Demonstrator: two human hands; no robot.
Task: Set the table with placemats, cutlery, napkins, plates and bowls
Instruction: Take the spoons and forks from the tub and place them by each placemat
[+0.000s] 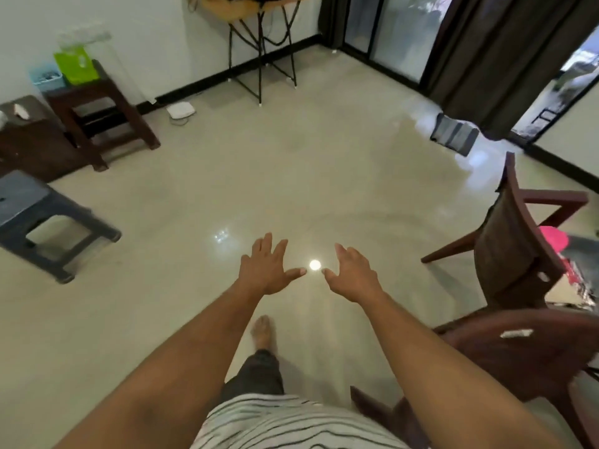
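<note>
Above the glossy floor (194,196), the left hand (264,270) and right hand (353,277) reach forward, fingers spread and holding nothing. A dark wooden chair (515,254) stands at right. No placemats, cutlery or plates can be made out.

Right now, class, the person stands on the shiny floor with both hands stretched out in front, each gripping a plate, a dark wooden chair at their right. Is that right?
Not quite. The head view shows the left hand and right hand holding nothing, fingers spread. No plate is visible. The rest holds: both reach forward over the shiny floor, with the dark wooden chair at the right.
</note>
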